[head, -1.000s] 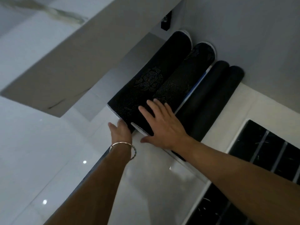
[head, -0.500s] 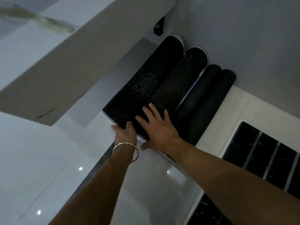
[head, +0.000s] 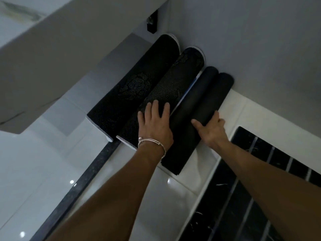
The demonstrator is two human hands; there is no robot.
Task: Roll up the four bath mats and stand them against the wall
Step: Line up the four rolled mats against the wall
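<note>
Four rolled bath mats (head: 139, 80) sit side by side, their far ends touching the wall (head: 243, 40). The left hand (head: 154, 126), a bracelet (head: 151, 142) on its wrist, lies flat on the second mat (head: 173, 84) along the wall, a dotted one, with fingers straight and slightly spread. The right hand (head: 211, 131) grips the last mat (head: 218, 91), plain black, with its thumb across the front and fingers curled round the outer side.

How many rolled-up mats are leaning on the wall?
4, side by side against the grey wall: leftmost dotted black fabric roll, second dotted roll under the left hand, third plain black roll, rightmost plain black roll held by the right hand. None seems hidden.
</note>
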